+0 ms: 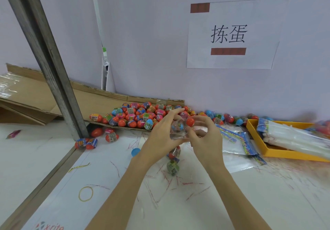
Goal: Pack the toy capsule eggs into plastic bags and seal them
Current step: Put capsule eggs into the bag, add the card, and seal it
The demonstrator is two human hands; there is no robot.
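Both hands work above the tabletop [232,203]: the left hand [160,137] grips a clear plastic bag [178,137] holding a blue capsule egg [178,126], while the right hand [207,137] pinches a red capsule egg [190,121] at its mouth. If the slippery mouth collapses, that egg could drop toward the bagged eggs [173,160] below.

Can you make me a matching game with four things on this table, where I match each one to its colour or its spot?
Things:
1. rubber band
2. tray
3. pile of eggs
4. paper sign

Clues:
A. orange-yellow, at the right edge of the table
B. taped on the wall
C. a yellow loop lying flat, near the left
D. heaped on cardboard by the wall

Pairs: 1-C, 2-A, 3-D, 4-B
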